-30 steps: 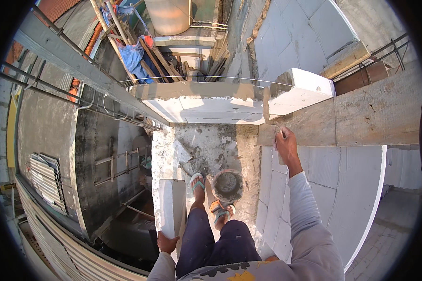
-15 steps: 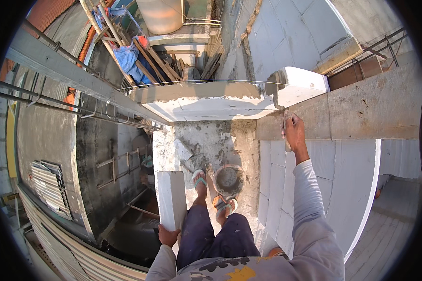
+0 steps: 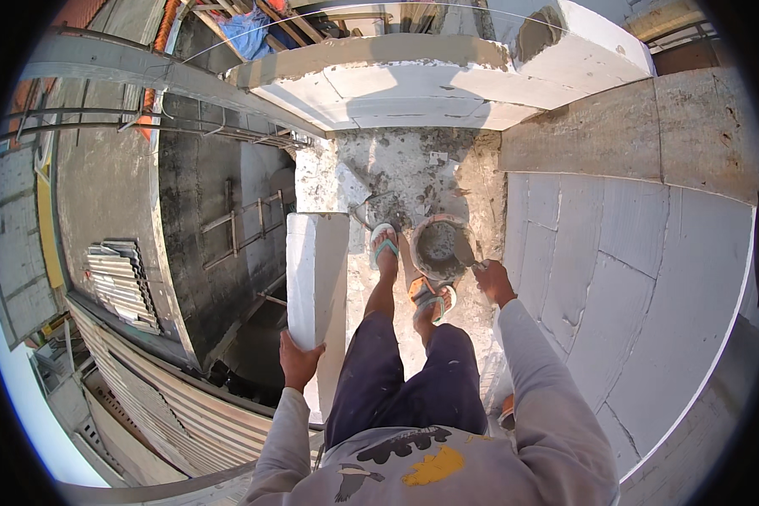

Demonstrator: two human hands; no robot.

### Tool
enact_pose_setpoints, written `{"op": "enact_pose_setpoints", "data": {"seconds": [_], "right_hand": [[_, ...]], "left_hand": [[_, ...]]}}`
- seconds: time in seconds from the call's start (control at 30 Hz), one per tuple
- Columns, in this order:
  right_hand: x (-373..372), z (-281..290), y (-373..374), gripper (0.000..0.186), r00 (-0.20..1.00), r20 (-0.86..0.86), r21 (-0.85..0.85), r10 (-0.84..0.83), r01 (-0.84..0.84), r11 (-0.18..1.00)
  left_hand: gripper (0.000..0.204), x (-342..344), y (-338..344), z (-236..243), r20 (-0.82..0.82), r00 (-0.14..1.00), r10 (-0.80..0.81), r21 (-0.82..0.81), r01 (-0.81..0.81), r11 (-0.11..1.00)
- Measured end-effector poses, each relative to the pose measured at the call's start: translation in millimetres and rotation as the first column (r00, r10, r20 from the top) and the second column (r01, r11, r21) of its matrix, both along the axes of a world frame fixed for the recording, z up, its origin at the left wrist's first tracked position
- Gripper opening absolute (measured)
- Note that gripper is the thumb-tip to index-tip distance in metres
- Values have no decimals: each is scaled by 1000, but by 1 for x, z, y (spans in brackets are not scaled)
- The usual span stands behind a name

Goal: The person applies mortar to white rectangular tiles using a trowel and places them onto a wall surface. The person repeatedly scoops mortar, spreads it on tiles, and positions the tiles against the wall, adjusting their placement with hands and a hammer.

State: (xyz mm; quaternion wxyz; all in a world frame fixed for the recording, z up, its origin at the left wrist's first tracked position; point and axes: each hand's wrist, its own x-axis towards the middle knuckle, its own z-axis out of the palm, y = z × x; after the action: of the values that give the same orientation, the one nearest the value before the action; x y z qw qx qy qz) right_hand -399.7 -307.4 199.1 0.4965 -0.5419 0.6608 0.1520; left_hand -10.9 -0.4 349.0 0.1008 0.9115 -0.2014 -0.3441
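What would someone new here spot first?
Probably the long white block left of centre, with the left hand gripping it. Next, the round bucket of grey mortar near the sandalled feet, with the right hand at its edge. Lastly, a bright blue sheet, upper left.

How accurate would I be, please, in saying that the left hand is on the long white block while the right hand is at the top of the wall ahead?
Not quite: the head view shows the right hand down beside the round bucket instead; the left hand is indeed on the long white block.
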Motion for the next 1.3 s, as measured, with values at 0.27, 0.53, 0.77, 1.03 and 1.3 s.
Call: {"op": "enact_pose_setpoints", "data": {"seconds": [0.27,0.53,0.77,1.03,1.3], "right_hand": [[62,51,9,60,893,149,-673,425,-223,705],[170,354,3,97,-9,-445,-832,896,-366,-417],[148,564,-5,83,-213,-555,-634,804,-518,-574],[151,788,-20,82,-56,-883,-319,466,-657,-683],[165,891,-159,68,197,-856,-457,478,-723,-518]], "left_hand": [[76,-48,-6,60,138,978,-159,-42,166,985],[75,-97,-34,211,154,941,-302,-279,334,900],[75,-110,-43,330,276,899,-341,-546,439,714],[83,-77,-146,454,401,863,-307,-765,500,406],[101,13,-380,555,684,589,-431,-615,783,94]]}}
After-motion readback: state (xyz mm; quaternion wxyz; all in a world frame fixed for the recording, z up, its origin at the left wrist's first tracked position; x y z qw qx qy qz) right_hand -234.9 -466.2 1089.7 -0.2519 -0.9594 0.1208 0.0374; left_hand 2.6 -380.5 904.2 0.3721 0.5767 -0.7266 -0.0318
